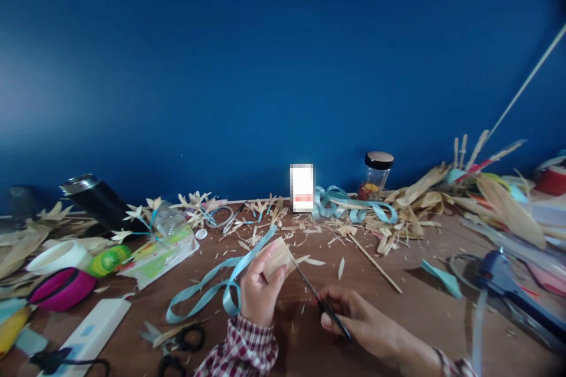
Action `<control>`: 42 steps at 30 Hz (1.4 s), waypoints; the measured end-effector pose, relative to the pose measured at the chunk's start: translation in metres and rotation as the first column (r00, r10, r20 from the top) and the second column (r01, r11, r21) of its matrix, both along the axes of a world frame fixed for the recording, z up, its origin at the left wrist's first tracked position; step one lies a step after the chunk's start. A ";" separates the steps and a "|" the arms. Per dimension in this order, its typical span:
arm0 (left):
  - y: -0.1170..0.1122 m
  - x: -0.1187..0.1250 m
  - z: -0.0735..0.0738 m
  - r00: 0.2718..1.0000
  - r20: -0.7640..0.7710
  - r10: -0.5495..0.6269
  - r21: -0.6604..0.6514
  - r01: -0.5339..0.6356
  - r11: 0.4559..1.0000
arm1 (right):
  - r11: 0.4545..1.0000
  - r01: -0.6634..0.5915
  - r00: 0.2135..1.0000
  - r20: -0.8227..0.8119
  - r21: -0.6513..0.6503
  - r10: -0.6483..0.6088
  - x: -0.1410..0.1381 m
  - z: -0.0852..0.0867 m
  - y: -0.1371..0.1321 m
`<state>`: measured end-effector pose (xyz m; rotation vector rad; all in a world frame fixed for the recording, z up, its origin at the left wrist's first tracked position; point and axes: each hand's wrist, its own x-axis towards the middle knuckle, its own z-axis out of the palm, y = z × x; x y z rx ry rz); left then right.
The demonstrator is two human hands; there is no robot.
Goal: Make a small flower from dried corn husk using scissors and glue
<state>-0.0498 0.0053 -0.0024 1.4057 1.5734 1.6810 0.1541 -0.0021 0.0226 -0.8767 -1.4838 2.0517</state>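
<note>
My left hand pinches a flat, pale tan piece of corn husk between thumb and fingers. My right hand grips black-handled scissors, seen edge-on, with the blades reaching the husk's right edge. How far the blades are apart cannot be made out. A light blue ribbon loops on the table to the left of my left hand and runs up behind it. Below and left lies a second pair of scissors with black handles and a husk strip across it.
Husk scraps litter the brown table. Husk flowers, a black tumbler and a white power strip are at left. At right are a lidded jar, husk piles and a blue glue gun. A blue wall stands behind.
</note>
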 end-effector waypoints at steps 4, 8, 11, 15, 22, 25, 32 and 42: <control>-0.003 0.002 -0.001 0.997 -0.049 -0.059 -0.075 0.055 0.996 | 0.999 0.042 0.999 0.004 -0.009 -0.042 -0.001 -0.005 0.000; -0.006 0.006 -0.002 0.995 -0.066 -0.076 -0.096 0.070 0.993 | 0.998 0.055 0.999 0.001 -0.026 -0.055 -0.002 -0.007 0.000; -0.007 0.007 -0.002 0.995 -0.077 -0.065 -0.117 0.056 0.992 | 0.998 0.052 0.999 -0.016 -0.030 -0.052 -0.002 -0.007 0.001; -0.006 0.007 -0.001 0.996 -0.080 -0.047 -0.121 0.037 0.992 | 0.999 0.052 0.998 -0.031 -0.004 -0.053 -0.003 -0.010 0.001; -0.006 0.008 0.000 0.995 -0.085 -0.051 -0.122 0.040 0.992 | 0.999 0.044 0.999 0.016 -0.001 -0.044 -0.003 -0.009 0.000; -0.006 0.009 0.000 0.996 -0.067 -0.053 -0.125 0.045 0.991 | 0.999 0.050 0.999 0.017 -0.005 -0.050 -0.004 -0.009 0.000; -0.008 0.013 0.004 0.998 -0.003 -0.062 -0.125 0.061 0.990 | 0.998 0.061 0.998 0.032 0.002 -0.061 -0.006 -0.009 -0.001; -0.008 0.013 0.001 0.997 -0.003 -0.077 -0.121 0.076 0.990 | 0.997 0.069 0.996 0.050 0.016 -0.070 -0.007 -0.009 -0.001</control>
